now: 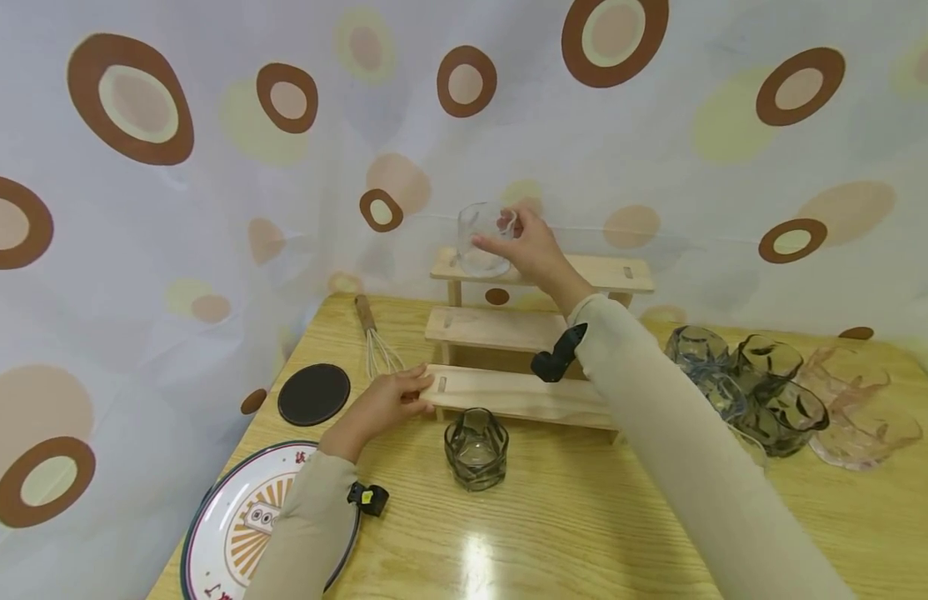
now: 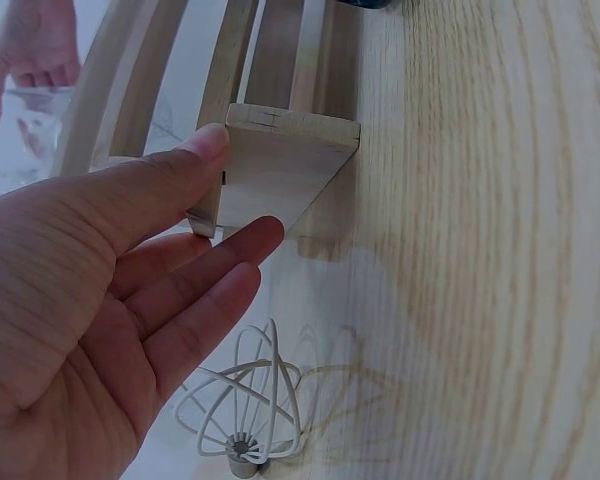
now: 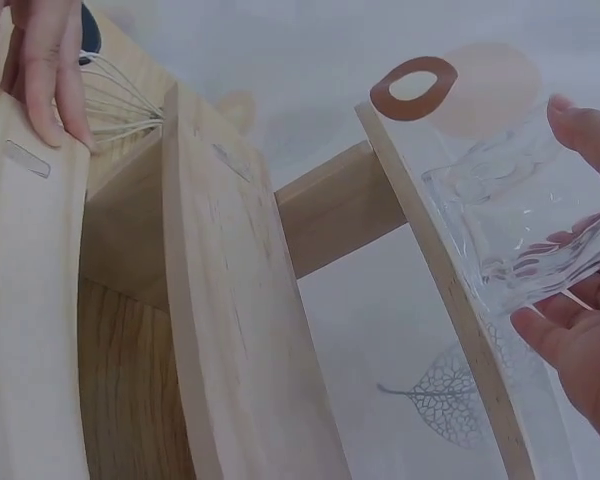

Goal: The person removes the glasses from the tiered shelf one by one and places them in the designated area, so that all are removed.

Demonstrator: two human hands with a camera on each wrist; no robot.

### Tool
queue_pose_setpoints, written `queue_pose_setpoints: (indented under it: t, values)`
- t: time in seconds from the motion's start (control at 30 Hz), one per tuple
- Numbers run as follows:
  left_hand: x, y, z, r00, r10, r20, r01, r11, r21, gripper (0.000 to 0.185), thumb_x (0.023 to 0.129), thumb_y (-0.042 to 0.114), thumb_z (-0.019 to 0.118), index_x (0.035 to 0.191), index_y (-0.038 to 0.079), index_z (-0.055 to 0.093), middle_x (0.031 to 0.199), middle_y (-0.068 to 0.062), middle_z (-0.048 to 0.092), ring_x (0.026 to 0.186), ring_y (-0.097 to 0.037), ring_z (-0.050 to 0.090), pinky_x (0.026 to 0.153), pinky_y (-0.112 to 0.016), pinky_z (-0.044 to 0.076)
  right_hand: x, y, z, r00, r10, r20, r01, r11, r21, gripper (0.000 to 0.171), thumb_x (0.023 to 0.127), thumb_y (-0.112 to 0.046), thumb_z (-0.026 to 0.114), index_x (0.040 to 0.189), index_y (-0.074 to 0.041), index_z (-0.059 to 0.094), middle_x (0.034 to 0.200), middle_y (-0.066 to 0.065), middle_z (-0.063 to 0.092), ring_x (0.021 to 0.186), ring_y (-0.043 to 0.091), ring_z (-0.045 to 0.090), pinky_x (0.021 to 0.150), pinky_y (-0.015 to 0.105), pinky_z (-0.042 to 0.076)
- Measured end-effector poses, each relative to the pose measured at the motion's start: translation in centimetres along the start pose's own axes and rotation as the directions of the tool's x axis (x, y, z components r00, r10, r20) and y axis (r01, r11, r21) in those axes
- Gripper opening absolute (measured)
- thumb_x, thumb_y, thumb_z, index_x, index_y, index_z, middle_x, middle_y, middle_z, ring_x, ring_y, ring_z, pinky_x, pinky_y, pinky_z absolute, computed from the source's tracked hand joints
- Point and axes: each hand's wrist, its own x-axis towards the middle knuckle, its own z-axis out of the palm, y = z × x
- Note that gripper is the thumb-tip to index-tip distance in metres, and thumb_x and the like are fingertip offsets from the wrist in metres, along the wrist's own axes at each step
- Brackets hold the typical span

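Observation:
A clear glass cup point(image 1: 475, 237) stands at the left end of the top tier of a three-tier wooden shelf point(image 1: 509, 327). My right hand point(image 1: 530, 243) grips the cup by its right side, thumb in front. In the right wrist view the base of the clear cup point(image 3: 520, 220) is right at the top board. My left hand point(image 1: 385, 406) holds the left end of the lowest board, thumb on its edge and fingers beneath, as the left wrist view shows. A dark grey glass cup point(image 1: 476, 450) stands on the table before the lowest tier.
Several grey, bluish and pinkish glass cups point(image 1: 782, 408) are grouped at the right, partly behind my right sleeve. A whisk point(image 1: 374, 337), a round black coaster point(image 1: 314, 394) and a patterned plate point(image 1: 217, 517) lie at the left. Behind the table hangs a spotted curtain point(image 1: 509, 125).

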Motion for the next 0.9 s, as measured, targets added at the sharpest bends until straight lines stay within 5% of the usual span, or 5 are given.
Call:
queue_pose_setpoints:
  t: [0.13, 0.5, 0.9]
  values:
    - [-0.2, -0.2, 0.1, 1.0, 0.006, 0.0, -0.006, 1.0, 0.013, 0.053, 0.088, 0.02, 0.067, 0.135, 0.002, 0.05, 0.146, -0.018, 0.036, 0.11, -0.03, 0.059, 0.092, -0.04, 0.049, -1.4, -0.1, -0.6, 1.0, 0.006, -0.003, -0.006, 1.0, 0.018, 0.057, 0.077, -0.047, 0.076, 0.103, -0.008, 0.044, 0.099, 0.004, 0.038, 0.09, 0.021, 0.034, 0.071, 0.035, 0.032]
    - [-0.1, -0.5, -0.4, 0.999, 0.044, -0.006, -0.044, 0.998, 0.036, 0.053, 0.089, 0.02, 0.067, 0.134, -0.001, 0.05, 0.145, -0.02, 0.038, 0.116, -0.034, 0.055, 0.094, -0.043, 0.047, -7.2, -0.2, -3.7, 0.999, -0.004, 0.043, -0.001, 0.995, 0.104, 0.057, 0.083, -0.032, 0.074, 0.127, -0.006, 0.048, 0.13, 0.011, 0.049, 0.123, 0.022, 0.045, 0.091, 0.041, 0.042]
    - [-0.6, -0.4, -0.8, 1.0, 0.012, 0.002, -0.012, 1.0, 0.021, 0.054, 0.089, 0.02, 0.067, 0.136, 0.001, 0.049, 0.147, -0.019, 0.036, 0.115, -0.033, 0.056, 0.092, -0.041, 0.049, -14.9, 1.9, -5.9, 0.992, 0.046, 0.117, -0.061, 0.989, 0.133, 0.066, 0.086, -0.017, 0.072, 0.141, -0.002, 0.037, 0.137, 0.016, 0.045, 0.128, 0.028, 0.042, 0.108, 0.046, 0.032]
